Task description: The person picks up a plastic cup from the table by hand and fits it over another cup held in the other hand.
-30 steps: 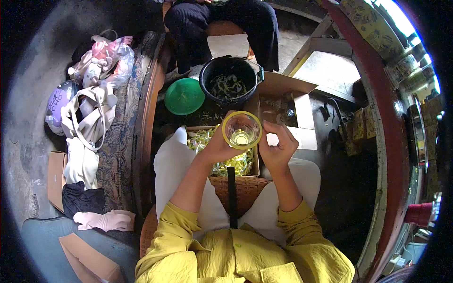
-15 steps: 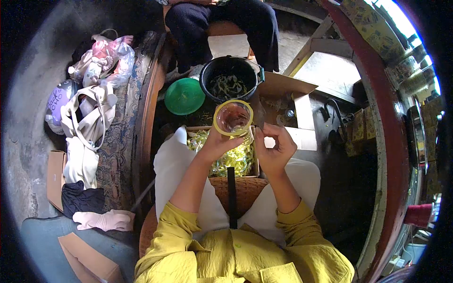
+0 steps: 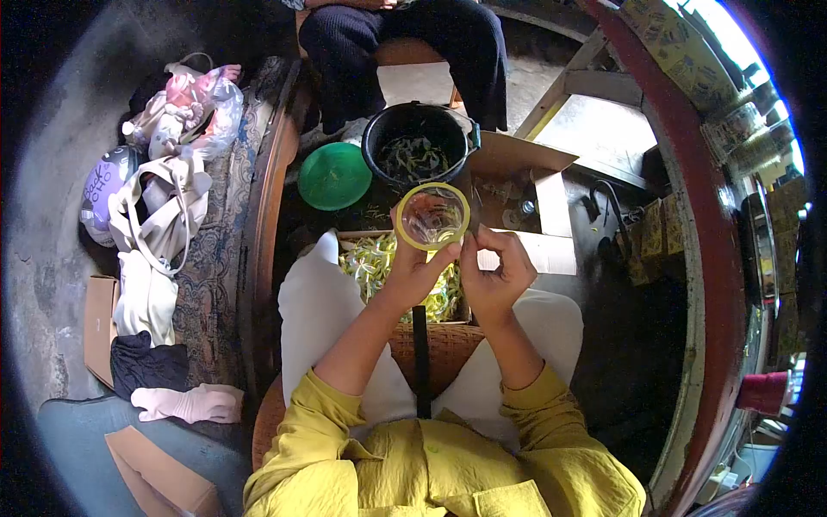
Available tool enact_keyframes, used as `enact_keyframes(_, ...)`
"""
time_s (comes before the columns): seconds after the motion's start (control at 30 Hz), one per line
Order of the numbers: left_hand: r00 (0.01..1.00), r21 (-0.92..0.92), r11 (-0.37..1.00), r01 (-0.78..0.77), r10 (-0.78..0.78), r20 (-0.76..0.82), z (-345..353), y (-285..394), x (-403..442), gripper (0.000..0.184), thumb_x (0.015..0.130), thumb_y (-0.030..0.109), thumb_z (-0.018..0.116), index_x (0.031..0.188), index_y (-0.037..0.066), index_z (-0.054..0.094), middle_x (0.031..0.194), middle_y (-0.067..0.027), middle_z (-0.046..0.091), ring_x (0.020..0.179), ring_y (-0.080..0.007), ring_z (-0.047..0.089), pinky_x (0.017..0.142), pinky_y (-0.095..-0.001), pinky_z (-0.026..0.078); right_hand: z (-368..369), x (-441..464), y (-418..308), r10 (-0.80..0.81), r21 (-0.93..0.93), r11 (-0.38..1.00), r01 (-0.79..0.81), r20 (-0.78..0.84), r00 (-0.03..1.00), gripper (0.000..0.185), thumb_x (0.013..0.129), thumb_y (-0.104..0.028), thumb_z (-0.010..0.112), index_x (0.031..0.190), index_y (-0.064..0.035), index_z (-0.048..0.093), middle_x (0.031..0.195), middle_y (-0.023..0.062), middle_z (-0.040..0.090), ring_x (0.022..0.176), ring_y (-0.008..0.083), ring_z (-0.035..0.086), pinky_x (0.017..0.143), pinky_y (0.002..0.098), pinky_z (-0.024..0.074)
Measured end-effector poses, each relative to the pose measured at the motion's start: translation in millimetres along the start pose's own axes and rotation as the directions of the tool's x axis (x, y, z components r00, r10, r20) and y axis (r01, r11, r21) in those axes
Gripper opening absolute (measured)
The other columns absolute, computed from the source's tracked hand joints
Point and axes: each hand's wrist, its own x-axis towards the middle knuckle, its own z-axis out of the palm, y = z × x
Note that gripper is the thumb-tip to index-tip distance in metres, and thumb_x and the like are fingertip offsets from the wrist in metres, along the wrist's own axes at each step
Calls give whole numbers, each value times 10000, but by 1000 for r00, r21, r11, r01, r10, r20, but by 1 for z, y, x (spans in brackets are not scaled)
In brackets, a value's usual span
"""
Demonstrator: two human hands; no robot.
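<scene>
My left hand is wrapped round a clear plastic cup with a yellow rim, its mouth facing up towards me. At the right side of that rim, my right hand has thumb and forefinger pinched together. Whatever the pinch holds, if anything, is too small to make out. Below both hands, a cardboard box full of tangled yellow-green and whitish strips sits between my knees, partly hidden by my forearms.
A black bucket with dark scraps inside stands beyond the cup, beside a green lid. An open cardboard box lies to the right. Another person sits opposite. Bags rest at left; a red-brown beam runs along the right.
The cup has shifted slightly right and tilted more towards me, bringing its rim closer to my right hand. The right hand has moved a little left and stays pinched.
</scene>
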Motion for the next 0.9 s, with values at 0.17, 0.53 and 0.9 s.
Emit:
enact_keyframes(0.17,999,83,996,-24,26,-24,-2,-6,0,603,754,110,639,1211,24,256,1127,-93,359,1077,-187,387,928,-327,306,1,0,1,-40,-23,999,40,0,999,136,653,51,650,768,8,590,673,116,598,581,199,593,525,257,466)
enact_keyframes(0.53,989,175,980,-90,109,-102,8,2,-1,573,724,133,672,1151,11,310,1081,-100,361,1029,-193,417,881,-323,345,1,0,5,-89,-110,990,87,-12,996,162,639,60,649,778,-5,597,653,113,576,542,219,567,492,281,450)
enact_keyframes(0.9,989,199,975,-94,114,-93,8,-2,-1,582,707,128,684,1140,17,312,1058,-96,384,1010,-191,430,873,-319,352,0,1,9,-94,-122,988,91,-19,995,183,639,61,652,799,-14,603,632,106,555,525,212,550,477,285,440)
